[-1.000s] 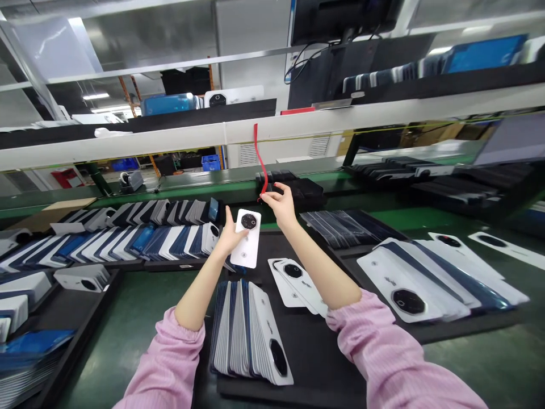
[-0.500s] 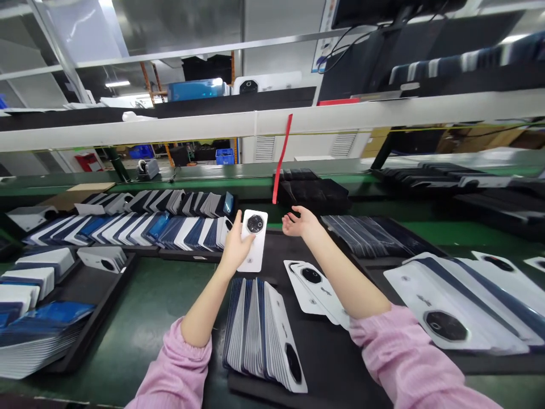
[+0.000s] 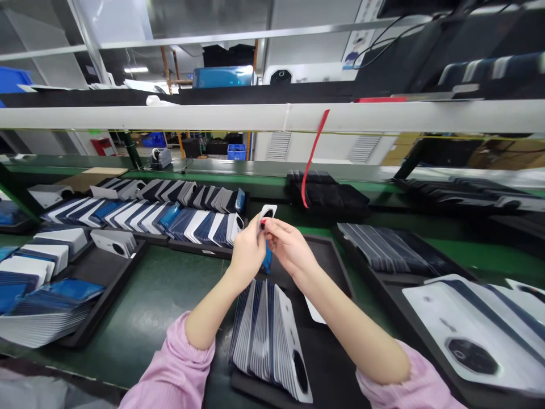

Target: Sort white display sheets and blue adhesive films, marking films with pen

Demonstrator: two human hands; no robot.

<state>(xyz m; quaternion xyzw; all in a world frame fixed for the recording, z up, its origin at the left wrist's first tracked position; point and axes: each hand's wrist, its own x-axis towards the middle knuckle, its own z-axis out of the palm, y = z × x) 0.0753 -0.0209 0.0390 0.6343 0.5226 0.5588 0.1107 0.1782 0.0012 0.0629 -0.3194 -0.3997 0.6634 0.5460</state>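
My left hand (image 3: pixel 246 250) is closed on a white phone back cover (image 3: pixel 269 211) with a round dark camera area, held up and tilted so that little of its face shows. My right hand (image 3: pixel 292 247) meets it there, thumb and fingers pinched on a small red piece (image 3: pixel 263 220) at the camera area. Something blue (image 3: pixel 267 260) shows just below the hands; whether it belongs to the cover I cannot tell. Beneath my forearms stands a fanned row of phone back covers (image 3: pixel 268 341) on a black tray (image 3: pixel 334 355). Another white cover (image 3: pixel 314 311) is partly hidden by my right forearm.
Black trays with white, blue and dark covers (image 3: pixel 200 227) stand at the back left. More trays lie at left (image 3: pixel 106 295) and right, with large white covers (image 3: pixel 443 318). A red strip (image 3: pixel 315 153) hangs from the white shelf rail (image 3: pixel 213 118).
My right hand has come left to the cover and now pinches at its camera area. The cover has turned from facing me to a steep angle. The view has shifted somewhat.
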